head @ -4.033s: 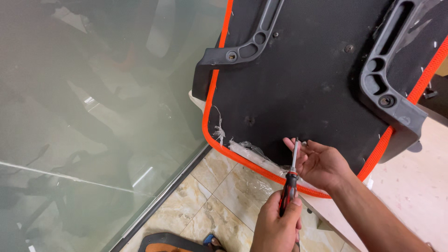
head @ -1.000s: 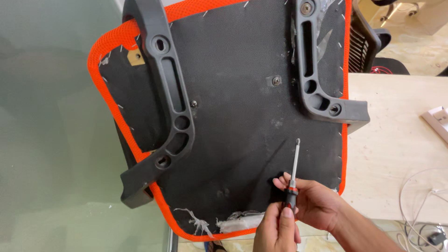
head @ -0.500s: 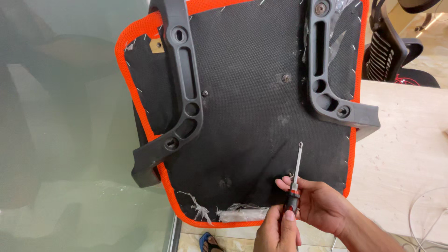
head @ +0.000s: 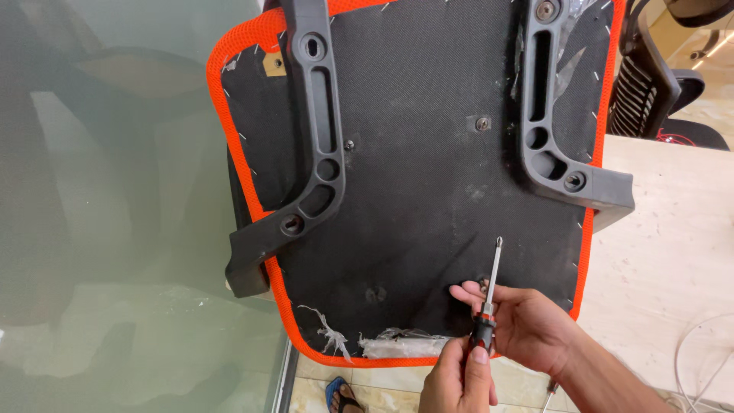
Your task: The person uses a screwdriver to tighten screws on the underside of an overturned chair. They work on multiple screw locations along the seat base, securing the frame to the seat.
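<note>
Screwdriver [head: 488, 306]: we hold this tool upright at the lower middle of the view, in front of the black underside of an upturned chair seat [head: 428, 191]. Its metal shaft points up and slightly right, with the tip free in the air over the black fabric and touching nothing we can see. The black and red handle sits low, between our two hands.

Our left hand [head: 457, 378] comes up from the bottom edge. Its fingers are curled shut around the lower handle, with the thumb laid along the grip.

Our right hand [head: 527, 325] enters from the lower right. Its fingers are bent and partly closed; the fingertips [head: 463, 291] meet the shaft just above the handle collar, and the palm lies behind the tool.

The seat has an orange mesh border [head: 245, 206] and leans over a glass tabletop [head: 115, 229]. Two grey armrest brackets [head: 317, 145] are fixed to its underside, left and right. Torn clear plastic [head: 397, 344] hangs at the lower edge, just left of our hands. A pale wooden desk [head: 665, 252] lies to the right.
</note>
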